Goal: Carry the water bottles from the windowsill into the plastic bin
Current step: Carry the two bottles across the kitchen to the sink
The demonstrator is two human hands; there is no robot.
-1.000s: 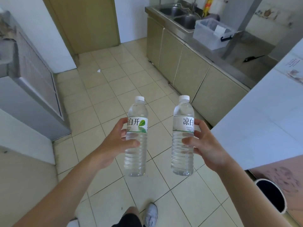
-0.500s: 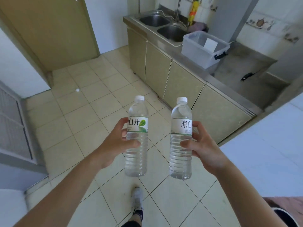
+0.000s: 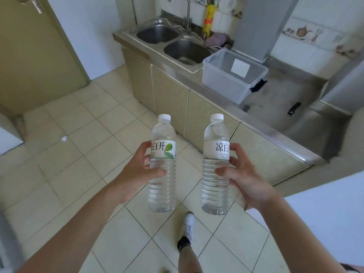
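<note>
Bright, even daylight; soft shadows; wide-angle bending at edges; slight overall softness.

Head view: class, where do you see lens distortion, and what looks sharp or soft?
Head view: wide-angle bending curves the steel counter edge and beige door; the two clear plastic water bottles are sharp, the translucent plastic bin slightly softer.

Your left hand (image 3: pixel 136 172) and right hand (image 3: pixel 243 179) are both raised in front of you, bare forearms reaching forward from the lower corners. Each hand is wrapped around an upright bottle, left bottle (image 3: pixel 162 174) and right bottle (image 3: pixel 215 174), thumbs facing you, fingers curled behind. One leg steps forward below.
</note>
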